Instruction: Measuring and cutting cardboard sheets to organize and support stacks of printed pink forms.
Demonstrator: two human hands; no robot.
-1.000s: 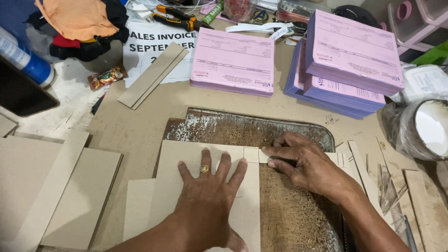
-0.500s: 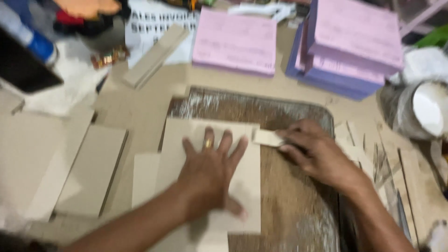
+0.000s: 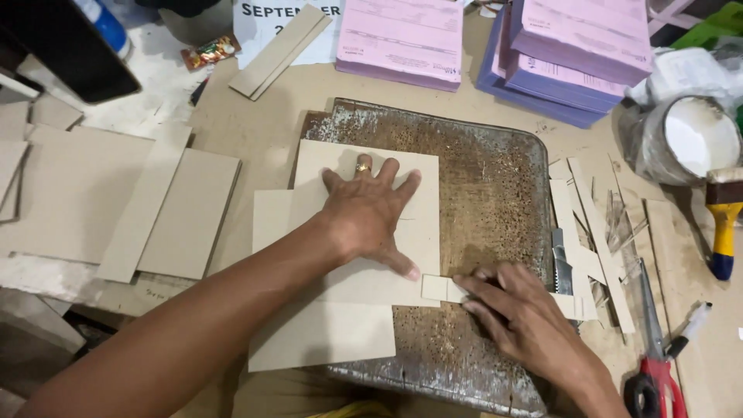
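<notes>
My left hand point(image 3: 368, 213) lies flat with fingers spread on a beige cardboard sheet point(image 3: 418, 182), pressing it onto a rusty metal plate point(image 3: 487, 170). There is a ring on one finger. A second cardboard sheet point(image 3: 325, 337) lies partly under the first and sticks out at the near left. My right hand point(image 3: 518, 317) is at the top sheet's near right corner. Its fingertips pinch a small cardboard piece point(image 3: 435, 288) that touches the sheet's edge. Whether anything else is in that hand is hidden.
Pink point(image 3: 402, 35) and purple point(image 3: 576, 46) paper stacks lie at the back. Right of the plate are cardboard strips point(image 3: 588, 232), a pot of white glue point(image 3: 693, 139), a yellow-handled brush point(image 3: 724, 232), red scissors point(image 3: 658, 383) and a marker point(image 3: 689, 329). More cardboard sheets point(image 3: 155, 209) lie left.
My right hand has moved with the small piece from the sheet's far right corner to its near right corner. The left hand has stayed pressed on the sheet. The view has shifted.
</notes>
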